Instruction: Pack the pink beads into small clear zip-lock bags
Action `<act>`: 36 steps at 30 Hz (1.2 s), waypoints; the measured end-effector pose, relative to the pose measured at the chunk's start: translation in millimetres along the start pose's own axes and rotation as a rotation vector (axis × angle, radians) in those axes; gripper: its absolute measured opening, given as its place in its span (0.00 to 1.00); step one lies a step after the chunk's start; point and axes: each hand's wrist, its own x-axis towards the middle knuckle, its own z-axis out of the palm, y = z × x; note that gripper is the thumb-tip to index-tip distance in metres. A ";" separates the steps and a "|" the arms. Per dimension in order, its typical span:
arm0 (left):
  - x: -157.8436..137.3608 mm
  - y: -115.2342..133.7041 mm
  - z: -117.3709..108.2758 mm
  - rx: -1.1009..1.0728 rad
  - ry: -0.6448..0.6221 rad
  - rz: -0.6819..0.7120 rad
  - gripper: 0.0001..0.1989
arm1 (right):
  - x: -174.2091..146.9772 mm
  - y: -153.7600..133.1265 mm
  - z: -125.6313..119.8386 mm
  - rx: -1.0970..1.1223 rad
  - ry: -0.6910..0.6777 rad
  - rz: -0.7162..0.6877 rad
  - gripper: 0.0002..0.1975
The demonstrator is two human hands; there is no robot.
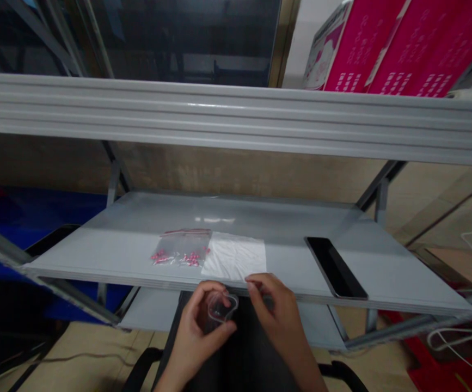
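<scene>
My left hand (198, 326) is wrapped round a small clear plastic cup (222, 308), its round mouth tilted upward, just in front of the shelf edge. My right hand (274, 310) is at the shelf's front edge, thumb and forefinger tips brought together close to the lower corner of a white tissue (238, 256). Whatever is between those fingertips is too small to make out. Left of the tissue and touching it lies a clear zip bag (181, 247) with several small pink beads in its lower part.
A black phone (336, 267) lies to the right on the grey shelf (138, 218). A thick grey rail (236, 114) crosses above it, with pink boxes (403, 49) standing behind at upper right. Another dark flat device (51, 239) is beyond the shelf's left edge. White cables (443, 340) hang at right.
</scene>
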 end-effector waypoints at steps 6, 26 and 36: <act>6.7 -1.0 -2.8 -0.035 0.007 -0.035 0.21 | 13.3 28.3 3.8 -0.428 -0.072 -0.241 0.10; 146.3 15.9 11.4 0.994 -0.322 0.055 0.22 | 125.2 77.0 37.9 0.516 0.399 0.200 0.20; 167.0 22.0 32.1 1.392 -0.479 -0.071 0.19 | 123.0 83.7 44.8 0.317 0.422 0.139 0.19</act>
